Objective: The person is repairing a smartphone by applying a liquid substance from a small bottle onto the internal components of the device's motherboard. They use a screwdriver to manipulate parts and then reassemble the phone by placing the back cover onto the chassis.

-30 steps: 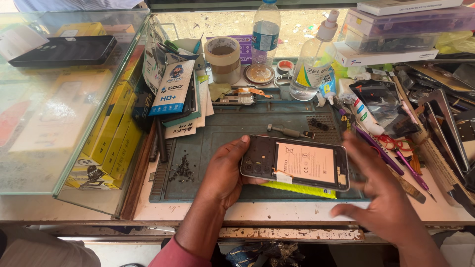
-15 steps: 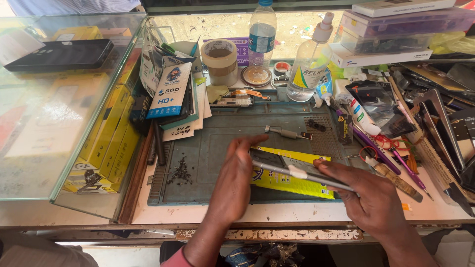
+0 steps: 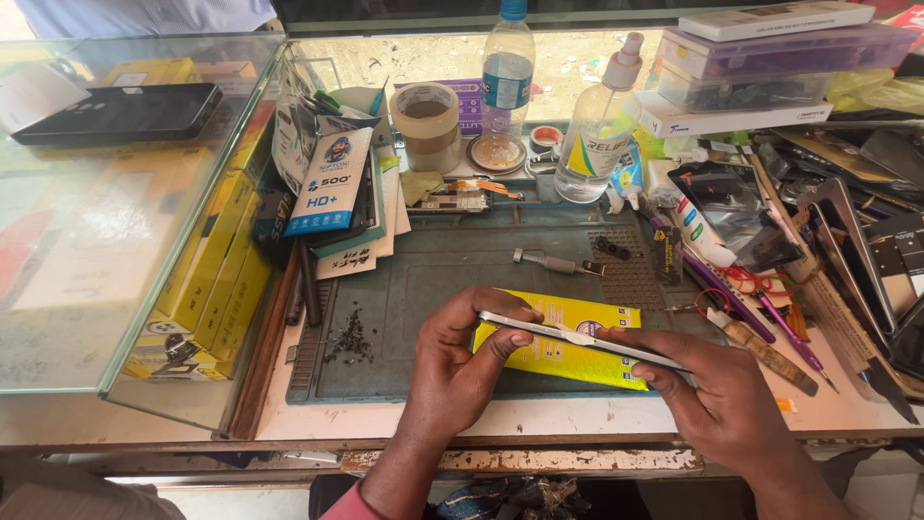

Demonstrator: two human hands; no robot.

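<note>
Left hand (image 3: 460,361): we see fingers closed on the phone's left end, thumb along its edge.
Right hand (image 3: 724,395): fingers pinch the right end.
Phone (image 3: 577,341): held edge-on (thin, silver) just above a yellow packet (image 3: 568,358) on the grey-green work mat (image 3: 423,289).
Screwdriver (image 3: 556,261): at 12 o'clock from the phone, apart.
Spray bottle (image 3: 599,130): farther toward 12 o'clock.
</note>
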